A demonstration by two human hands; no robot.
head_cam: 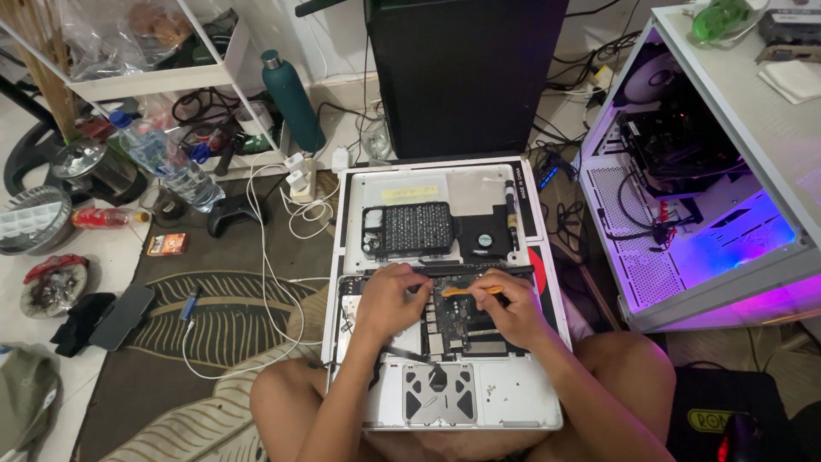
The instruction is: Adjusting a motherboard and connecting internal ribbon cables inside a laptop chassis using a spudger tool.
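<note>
A person sits cross-legged on a patterned rug (pixel 222 325) with an opened silver laptop (pixel 513 402) across the lap, its insides exposed; the left hand (pixel 389 299) rests on the circuit board (pixel 453 321), fingers curled narrow, whether gripping anything I cannot tell; the right hand (pixel 509 308) pinches an orange pry tool (pixel 470 291) over the board; beyond lies the removed bottom cover (pixel 445 184) holding a black screwdriver bit case (pixel 416 228); farther left stands a teal bottle (pixel 291 98); right, a white computer case (pixel 684 171) glows purple.
</note>
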